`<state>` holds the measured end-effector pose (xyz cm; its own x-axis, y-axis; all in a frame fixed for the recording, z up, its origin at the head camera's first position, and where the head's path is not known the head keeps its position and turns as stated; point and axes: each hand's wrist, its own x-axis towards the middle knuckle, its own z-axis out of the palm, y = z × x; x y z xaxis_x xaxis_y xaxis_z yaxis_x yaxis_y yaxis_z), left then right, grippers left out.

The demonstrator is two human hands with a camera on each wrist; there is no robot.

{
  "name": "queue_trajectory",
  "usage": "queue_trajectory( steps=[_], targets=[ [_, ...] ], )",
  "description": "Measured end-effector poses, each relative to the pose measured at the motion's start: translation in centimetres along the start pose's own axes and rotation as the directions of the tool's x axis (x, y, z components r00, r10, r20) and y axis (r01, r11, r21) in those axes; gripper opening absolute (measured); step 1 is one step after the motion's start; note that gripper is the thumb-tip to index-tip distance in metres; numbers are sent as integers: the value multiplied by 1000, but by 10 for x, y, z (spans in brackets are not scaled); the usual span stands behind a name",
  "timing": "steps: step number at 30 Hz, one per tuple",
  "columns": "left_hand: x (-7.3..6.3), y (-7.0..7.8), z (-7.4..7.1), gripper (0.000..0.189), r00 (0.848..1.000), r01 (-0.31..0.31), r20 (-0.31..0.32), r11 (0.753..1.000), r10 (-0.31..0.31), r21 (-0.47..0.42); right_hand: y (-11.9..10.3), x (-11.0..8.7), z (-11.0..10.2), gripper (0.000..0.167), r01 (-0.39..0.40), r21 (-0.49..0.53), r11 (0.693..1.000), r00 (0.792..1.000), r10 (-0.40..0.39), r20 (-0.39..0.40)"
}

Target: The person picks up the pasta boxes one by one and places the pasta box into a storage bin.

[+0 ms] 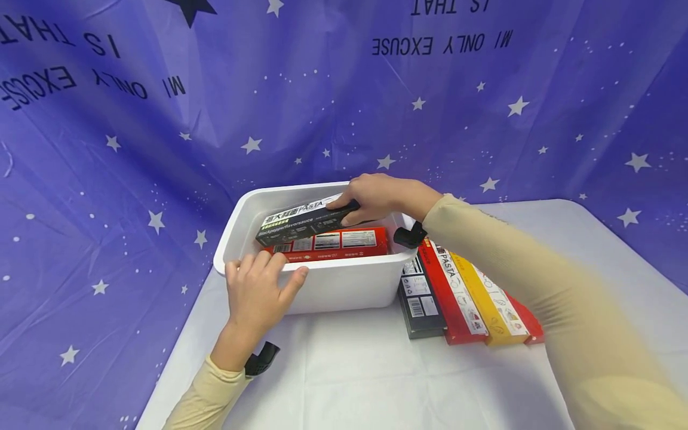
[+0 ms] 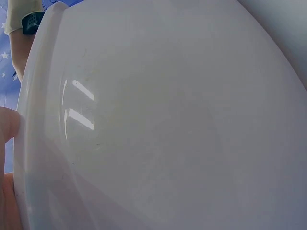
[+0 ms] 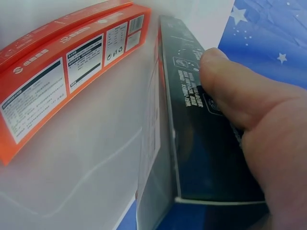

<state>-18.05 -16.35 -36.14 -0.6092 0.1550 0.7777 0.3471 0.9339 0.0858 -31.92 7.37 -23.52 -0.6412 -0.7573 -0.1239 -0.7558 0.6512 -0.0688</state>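
Inside the white bin point(image 1: 333, 286), my right hand point(image 1: 371, 194) grips a black pasta box point(image 1: 301, 222) by its right end, with the thumb point(image 3: 230, 86) along its dark side. The box is tilted, its left end lower. Red pasta boxes point(image 1: 344, 240) lie in the bin on the near side of it; the right wrist view shows two red edges stacked together. My left hand point(image 1: 255, 292) holds the bin's near left rim, fingers over the edge and thumb along the outer side. The left wrist view is mostly filled by the bin's wall point(image 2: 168, 115).
To the right of the bin, a black box point(image 1: 421, 304), a red box point(image 1: 457, 298), a yellow box point(image 1: 494, 304) and another red box point(image 1: 529, 319) lie fanned on the white tablecloth point(image 1: 365, 376). A purple starry curtain point(image 1: 301, 107) hangs behind.
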Motion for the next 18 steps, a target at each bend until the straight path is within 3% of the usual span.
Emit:
queue_trajectory(
  steps=[18],
  targets=[
    [0,-2,0,80,1000,0,10,1000,0,0,-7,18,8,52,-50,18,999,998,49,33]
  ],
)
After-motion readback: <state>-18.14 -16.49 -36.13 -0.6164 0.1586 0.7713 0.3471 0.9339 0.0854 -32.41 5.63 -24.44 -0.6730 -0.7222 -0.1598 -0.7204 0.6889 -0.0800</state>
